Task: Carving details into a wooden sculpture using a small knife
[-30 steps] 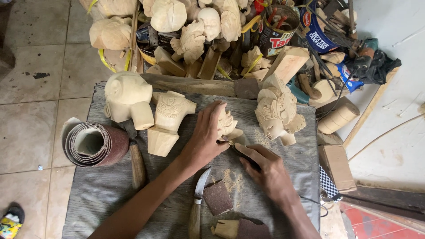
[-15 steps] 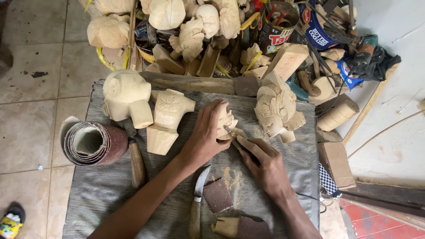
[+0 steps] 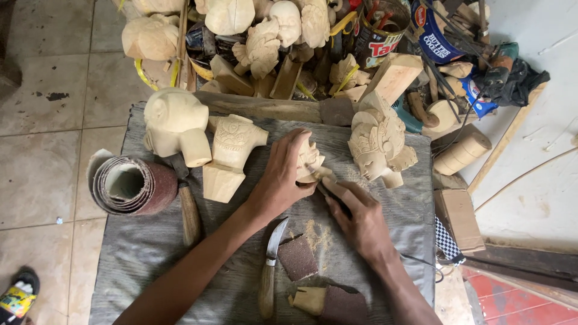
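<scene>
My left hand point(image 3: 283, 177) is bare, with no glove and no ring that I can see. My right hand point(image 3: 361, 219) is bare too. Both my arms are bare all the way down, with no sleeves and no watch. Down in the corner my foot wears a black sandal point(image 3: 18, 295) with bright patches.
</scene>
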